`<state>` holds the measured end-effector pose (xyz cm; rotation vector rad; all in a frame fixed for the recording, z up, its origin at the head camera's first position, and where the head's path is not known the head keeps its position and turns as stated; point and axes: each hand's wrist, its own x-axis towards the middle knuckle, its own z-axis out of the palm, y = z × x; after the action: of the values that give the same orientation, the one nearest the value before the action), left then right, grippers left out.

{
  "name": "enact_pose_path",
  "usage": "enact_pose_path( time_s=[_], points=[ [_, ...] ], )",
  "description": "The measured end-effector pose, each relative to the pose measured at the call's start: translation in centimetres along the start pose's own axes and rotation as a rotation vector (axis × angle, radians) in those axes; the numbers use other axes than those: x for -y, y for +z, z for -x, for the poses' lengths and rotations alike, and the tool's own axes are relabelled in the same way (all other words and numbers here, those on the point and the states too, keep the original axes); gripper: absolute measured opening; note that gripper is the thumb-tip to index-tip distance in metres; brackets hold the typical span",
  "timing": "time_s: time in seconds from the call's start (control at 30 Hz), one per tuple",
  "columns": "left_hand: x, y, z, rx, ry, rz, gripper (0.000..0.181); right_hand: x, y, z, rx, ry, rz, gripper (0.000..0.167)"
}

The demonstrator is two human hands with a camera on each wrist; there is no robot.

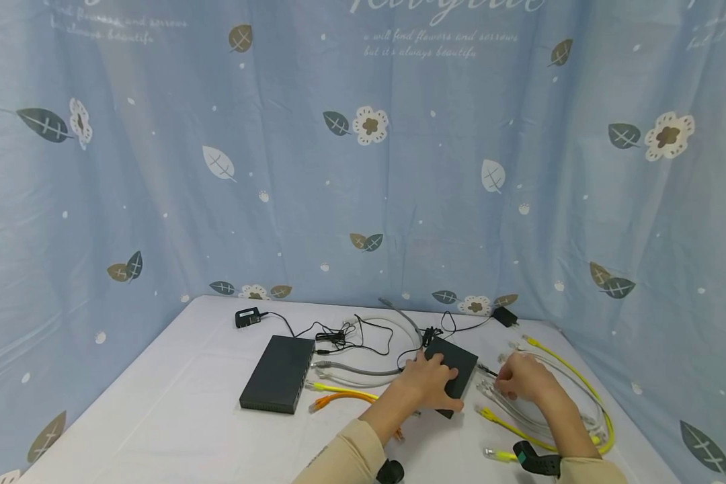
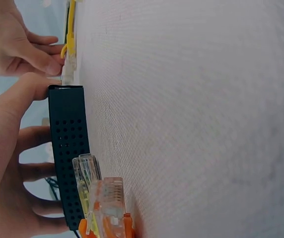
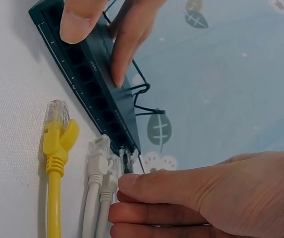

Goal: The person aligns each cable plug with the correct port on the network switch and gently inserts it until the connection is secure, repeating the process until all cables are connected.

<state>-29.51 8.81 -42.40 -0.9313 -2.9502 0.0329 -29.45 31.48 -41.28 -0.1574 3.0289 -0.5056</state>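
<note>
The right hand (image 1: pixel 525 380) pinches a dark plug (image 3: pixel 126 162) — just past its fingertips, the left hand (image 1: pixel 426 382) grips the black box (image 1: pixel 462 361), whose numbered ports (image 3: pixel 85 73) show only in the right-wrist view.

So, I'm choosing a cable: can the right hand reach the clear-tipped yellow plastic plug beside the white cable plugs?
Probably yes: nothing covers the yellow plug, though the right hand seems busy with a dark plug at the black rectangular box, and white plugs lie between.
</note>
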Motion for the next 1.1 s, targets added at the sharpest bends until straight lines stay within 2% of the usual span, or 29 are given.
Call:
enact_pose_path(
  time_s=[0.6,1.1],
  points=[
    [0.14,0.3,-0.11,-0.002,-0.001,-0.009,0.065,0.27,0.37,0.03,0.046,0.03,0.016,0.007],
    [0.15,0.01,0.05,0.003,-0.012,0.01,0.066,0.15,0.43,0.04,0.031,0.011,0.05,0.009]
  ],
)
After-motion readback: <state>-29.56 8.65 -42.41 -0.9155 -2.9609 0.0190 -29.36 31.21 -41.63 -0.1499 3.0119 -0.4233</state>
